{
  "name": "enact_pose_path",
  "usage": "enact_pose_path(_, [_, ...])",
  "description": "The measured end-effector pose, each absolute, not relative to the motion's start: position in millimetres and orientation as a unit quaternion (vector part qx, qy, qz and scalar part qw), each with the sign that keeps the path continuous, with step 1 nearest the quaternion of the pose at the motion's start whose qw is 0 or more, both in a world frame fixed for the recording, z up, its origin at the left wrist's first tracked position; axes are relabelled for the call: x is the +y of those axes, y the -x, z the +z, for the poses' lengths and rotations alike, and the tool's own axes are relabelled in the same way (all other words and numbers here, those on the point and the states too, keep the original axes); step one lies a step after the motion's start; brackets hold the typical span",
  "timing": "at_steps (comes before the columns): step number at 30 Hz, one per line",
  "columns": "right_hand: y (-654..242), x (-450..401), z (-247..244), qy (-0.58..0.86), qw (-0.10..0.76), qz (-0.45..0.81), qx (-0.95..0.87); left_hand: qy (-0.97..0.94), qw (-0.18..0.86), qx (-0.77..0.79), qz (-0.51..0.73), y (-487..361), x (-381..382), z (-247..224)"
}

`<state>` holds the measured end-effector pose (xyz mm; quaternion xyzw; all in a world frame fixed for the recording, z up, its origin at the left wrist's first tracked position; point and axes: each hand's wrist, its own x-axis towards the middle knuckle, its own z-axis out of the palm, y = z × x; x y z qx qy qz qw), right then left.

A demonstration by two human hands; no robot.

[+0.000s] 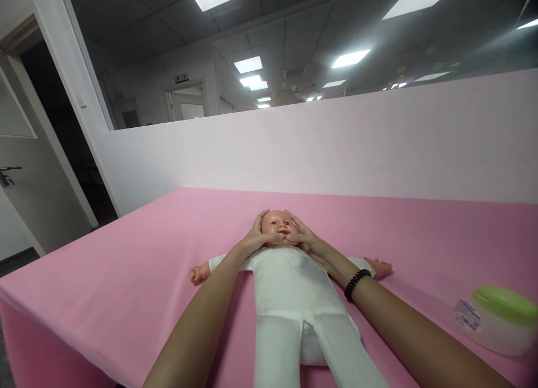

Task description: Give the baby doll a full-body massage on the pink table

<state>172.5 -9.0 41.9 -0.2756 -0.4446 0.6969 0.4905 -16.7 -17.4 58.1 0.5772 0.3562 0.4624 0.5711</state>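
A baby doll (294,287) with a white cloth body lies on its back on the pink-covered table (138,259), its arms spread to both sides. My left hand (257,236) cups the left side of the doll's head, the thumb lying across its chin. On the other side of the head, my right hand (306,238) holds it the same way, its thumb near the doll's mouth. The two thumb tips lie close to each other below the lips. A black coiled band circles my right wrist.
At the right stands a clear tub (496,326) with a green lid. Behind the table runs a white wall (336,147) with a large window above it. A grey door (37,169) stands at the far left.
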Motion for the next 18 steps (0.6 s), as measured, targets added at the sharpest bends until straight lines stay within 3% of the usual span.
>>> enact_pose_path(18, [-175, -15, 48, 0.278, 0.492, 0.693, -0.448, -0.594, 0.567, 0.350, 0.451, 20, -13, 54])
